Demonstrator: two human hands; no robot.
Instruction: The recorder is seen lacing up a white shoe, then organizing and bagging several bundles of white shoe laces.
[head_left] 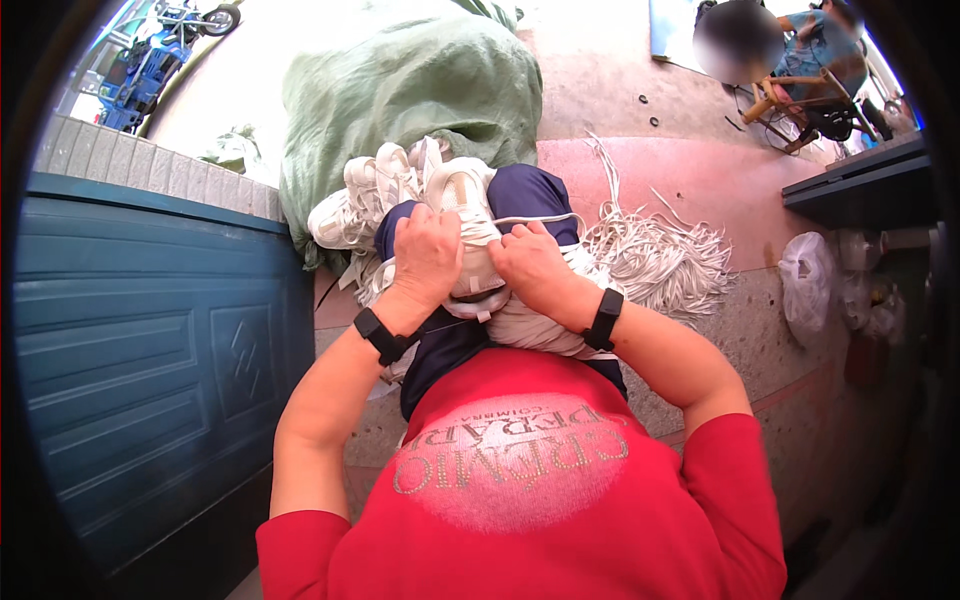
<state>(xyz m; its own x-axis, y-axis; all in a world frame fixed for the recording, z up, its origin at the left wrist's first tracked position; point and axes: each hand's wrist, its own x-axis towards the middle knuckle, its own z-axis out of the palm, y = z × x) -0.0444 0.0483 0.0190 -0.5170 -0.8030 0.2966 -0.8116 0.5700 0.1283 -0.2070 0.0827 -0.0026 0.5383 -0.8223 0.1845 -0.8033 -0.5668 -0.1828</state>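
Observation:
A white and beige sneaker point(467, 199) lies between my knees, its heel toward me. At the left side of the shoe, my left hand point(428, 255) is closed with curled fingers; what they hold is hidden. My right hand point(540, 265) is closed at the other side of the shoe, pinching a white shoelace point(545, 218) that stretches to the right across my dark trouser leg. More pale sneakers point(365, 190) are bunched together just beyond my left knee. White laces or cloth lie bundled on my lap under my right wrist.
A large heap of loose white shoelaces point(665, 255) spreads on the floor to my right. A big green sack point(410, 95) stands ahead. A blue panelled door point(150, 330) is close on my left. Plastic bags point(805, 280) sit at far right; another person is by a wooden chair point(800, 105).

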